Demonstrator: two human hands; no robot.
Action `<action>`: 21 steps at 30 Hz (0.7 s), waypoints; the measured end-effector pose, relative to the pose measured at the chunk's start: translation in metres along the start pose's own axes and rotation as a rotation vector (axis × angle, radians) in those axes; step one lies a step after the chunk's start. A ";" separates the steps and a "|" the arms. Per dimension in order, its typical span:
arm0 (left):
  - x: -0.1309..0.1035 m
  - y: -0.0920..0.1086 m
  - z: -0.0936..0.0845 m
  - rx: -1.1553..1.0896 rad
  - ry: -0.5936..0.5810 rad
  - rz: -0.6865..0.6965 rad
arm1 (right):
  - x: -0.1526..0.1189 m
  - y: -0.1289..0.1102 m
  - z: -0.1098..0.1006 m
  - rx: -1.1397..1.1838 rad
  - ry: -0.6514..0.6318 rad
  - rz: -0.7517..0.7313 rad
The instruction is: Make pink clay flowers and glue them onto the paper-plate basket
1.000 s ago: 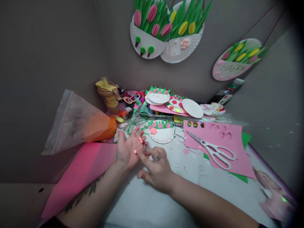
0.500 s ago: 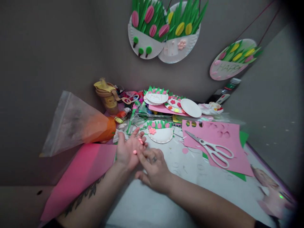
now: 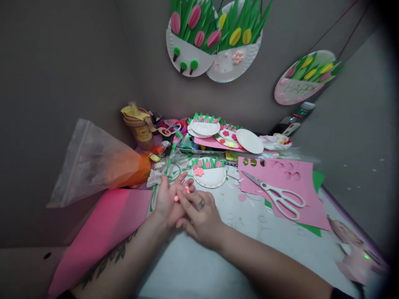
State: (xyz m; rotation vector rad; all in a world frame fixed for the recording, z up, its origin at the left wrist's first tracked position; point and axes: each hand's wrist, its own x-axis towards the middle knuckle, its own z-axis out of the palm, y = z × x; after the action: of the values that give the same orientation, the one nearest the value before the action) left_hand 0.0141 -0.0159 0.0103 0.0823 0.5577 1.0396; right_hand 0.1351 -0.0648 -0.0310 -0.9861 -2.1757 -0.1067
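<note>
My left hand (image 3: 170, 201) is palm up over the white table (image 3: 193, 265), its fingers apart. On its palm lies a small pink clay ball (image 3: 176, 198), and more pink clay pieces (image 3: 187, 189) rest by the fingers. My right hand (image 3: 201, 211) leans over the left palm, its fingertips touching it near the ball; nothing shows between its fingers, which are bent but apart. Just beyond the hands lies a half-round white plate (image 3: 210, 176) with green paper leaves, pink tulips and a pink clay flower (image 3: 198, 171).
White scissors (image 3: 277, 195) lie on pink paper (image 3: 299, 178) at the right. A clear bag with orange contents (image 3: 127, 168) and a pink sheet (image 3: 102, 232) are at the left. Craft plates (image 3: 249, 141), a tumbler (image 3: 141, 133) and a bottle (image 3: 296, 120) stand behind.
The fingers of my right hand have shifted slightly over the left palm, close to the pink ball. The view has moved a little; the clay pieces remain in my left hand.
</note>
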 end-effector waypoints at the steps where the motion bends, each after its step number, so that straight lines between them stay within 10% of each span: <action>1: 0.000 0.000 0.000 -0.017 -0.027 -0.016 | -0.001 0.002 0.000 0.015 -0.022 0.023; 21: 0.001 0.007 -0.002 -0.067 -0.132 0.053 | 0.000 -0.004 -0.002 0.032 -0.010 -0.009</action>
State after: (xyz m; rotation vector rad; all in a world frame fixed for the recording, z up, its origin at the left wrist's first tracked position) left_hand 0.0076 -0.0114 0.0101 0.1067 0.4026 1.0953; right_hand 0.1340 -0.0683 -0.0285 -0.9602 -2.1844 -0.0710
